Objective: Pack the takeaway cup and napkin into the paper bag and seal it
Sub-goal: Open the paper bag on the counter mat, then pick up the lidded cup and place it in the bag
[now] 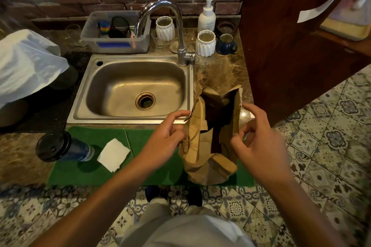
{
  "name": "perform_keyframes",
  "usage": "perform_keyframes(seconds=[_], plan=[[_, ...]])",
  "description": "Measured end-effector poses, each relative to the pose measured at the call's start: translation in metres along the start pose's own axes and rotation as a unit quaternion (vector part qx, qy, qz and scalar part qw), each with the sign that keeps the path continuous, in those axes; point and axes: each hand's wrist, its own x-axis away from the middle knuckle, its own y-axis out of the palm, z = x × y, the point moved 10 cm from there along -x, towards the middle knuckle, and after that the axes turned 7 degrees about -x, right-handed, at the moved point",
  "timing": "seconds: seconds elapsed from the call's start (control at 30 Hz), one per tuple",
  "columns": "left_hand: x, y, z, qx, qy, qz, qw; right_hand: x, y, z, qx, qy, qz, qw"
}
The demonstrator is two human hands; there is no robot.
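Bag stands on the green mat with its mouth spread, left hand pinching the near-left rim and handle, right hand pinching the right rim. Keep the mouth wide and steady; cup and napkin wait at nine o'clock.

A brown marbled countertop carries a steel sink set into it, and a green mat covers its front edge. On the mat a takeaway cup with a black lid stands at the left, a folded white napkin lies just beside it, and an open brown paper bag stands at the right. Behind the sink sit a clear plastic tub, two white ribbed pots, a white pump bottle and a dark blue mug.
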Motion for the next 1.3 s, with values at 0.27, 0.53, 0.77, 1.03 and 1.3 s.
perform_keyframes(seconds=[0.27, 0.53, 0.77, 1.03, 1.3], plan=[[0.026, 0.017, -0.039, 0.027, -0.028, -0.015, 0.999, 0.029, 0.023, 0.014, 0.008, 0.036, -0.045, 0.998], [0.034, 0.014, -0.038, 0.033, 0.004, -0.004, 0.999, 0.031, 0.018, -0.012, 0.088, -0.017, -0.054, 0.994], [0.049, -0.025, -0.038, 0.048, 0.043, 0.078, 0.995, 0.008, -0.001, -0.067, 0.061, -0.101, 0.012, 0.993], [0.075, -0.116, -0.044, 0.033, 0.091, 0.208, 0.973, -0.014, 0.041, -0.181, 0.081, -0.229, -0.019, 0.97], [0.117, -0.244, -0.075, -0.016, 0.124, 0.369, 0.921, -0.005, 0.153, -0.245, 0.103, -0.251, -0.119, 0.955]])
